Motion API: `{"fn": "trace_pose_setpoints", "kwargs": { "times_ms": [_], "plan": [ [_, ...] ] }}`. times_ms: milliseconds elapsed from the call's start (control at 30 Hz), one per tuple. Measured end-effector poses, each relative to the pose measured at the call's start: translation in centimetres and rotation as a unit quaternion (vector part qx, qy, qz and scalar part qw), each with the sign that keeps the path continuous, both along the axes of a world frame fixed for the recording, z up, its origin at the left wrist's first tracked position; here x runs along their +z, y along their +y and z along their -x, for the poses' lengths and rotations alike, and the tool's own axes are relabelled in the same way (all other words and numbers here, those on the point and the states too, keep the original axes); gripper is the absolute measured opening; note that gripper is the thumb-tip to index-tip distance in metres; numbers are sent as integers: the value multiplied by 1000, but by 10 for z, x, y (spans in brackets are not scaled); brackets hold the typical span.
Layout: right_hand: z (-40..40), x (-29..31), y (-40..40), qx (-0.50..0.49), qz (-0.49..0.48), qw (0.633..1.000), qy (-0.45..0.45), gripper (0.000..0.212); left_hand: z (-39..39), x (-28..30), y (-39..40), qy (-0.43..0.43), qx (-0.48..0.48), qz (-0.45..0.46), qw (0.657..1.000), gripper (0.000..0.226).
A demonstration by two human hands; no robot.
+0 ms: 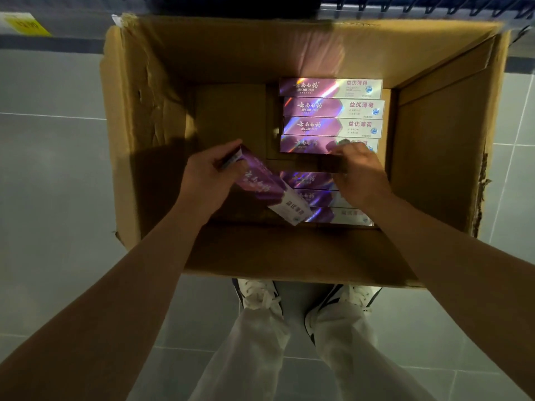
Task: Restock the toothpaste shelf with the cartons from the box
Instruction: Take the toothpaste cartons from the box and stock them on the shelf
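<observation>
An open cardboard box (139, 131) stands on the floor below me. Several shiny purple toothpaste cartons (333, 108) lie flat in a row on its right side. My left hand (208, 180) grips one purple carton (269, 189) by its end, tilted diagonally above the box floor. My right hand (359, 172) reaches into the row, its fingers curled over the edge of a carton (307, 144) in the middle. More cartons (327, 212) lie under and in front of that hand. The left half of the box floor is bare cardboard.
The box sits on grey floor tiles (52, 169). My white shoes (260, 296) stand right behind its near flap. A dark shelf base with a yellow price tag (26, 24) runs along the top edge of the view.
</observation>
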State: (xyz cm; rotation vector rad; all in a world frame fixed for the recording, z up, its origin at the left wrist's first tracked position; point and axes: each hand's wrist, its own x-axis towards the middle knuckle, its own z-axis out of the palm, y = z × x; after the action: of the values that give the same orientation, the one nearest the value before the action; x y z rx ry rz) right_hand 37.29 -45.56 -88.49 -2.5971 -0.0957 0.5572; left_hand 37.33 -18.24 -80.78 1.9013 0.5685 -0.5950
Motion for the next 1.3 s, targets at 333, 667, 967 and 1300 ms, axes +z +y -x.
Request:
{"fn": "trace_pose_setpoints", "kwargs": {
  "times_ms": [333,667,967,1300],
  "plan": [
    [-5,-26,2,-7,159,984,-78,40,-13,-33,-4,-14,-39,16,999,38],
    [-10,6,-5,47,175,982,-42,30,-8,-7,-2,4,-21,12,1000,40],
    [-16,168,1,-34,46,997,-42,43,-21,130,-2,-11,-2,-2,1000,38],
    [-32,416,-10,-76,-1,985,-155,44,-50,378,-16,-98,-27,32,994,37]
  ]
}}
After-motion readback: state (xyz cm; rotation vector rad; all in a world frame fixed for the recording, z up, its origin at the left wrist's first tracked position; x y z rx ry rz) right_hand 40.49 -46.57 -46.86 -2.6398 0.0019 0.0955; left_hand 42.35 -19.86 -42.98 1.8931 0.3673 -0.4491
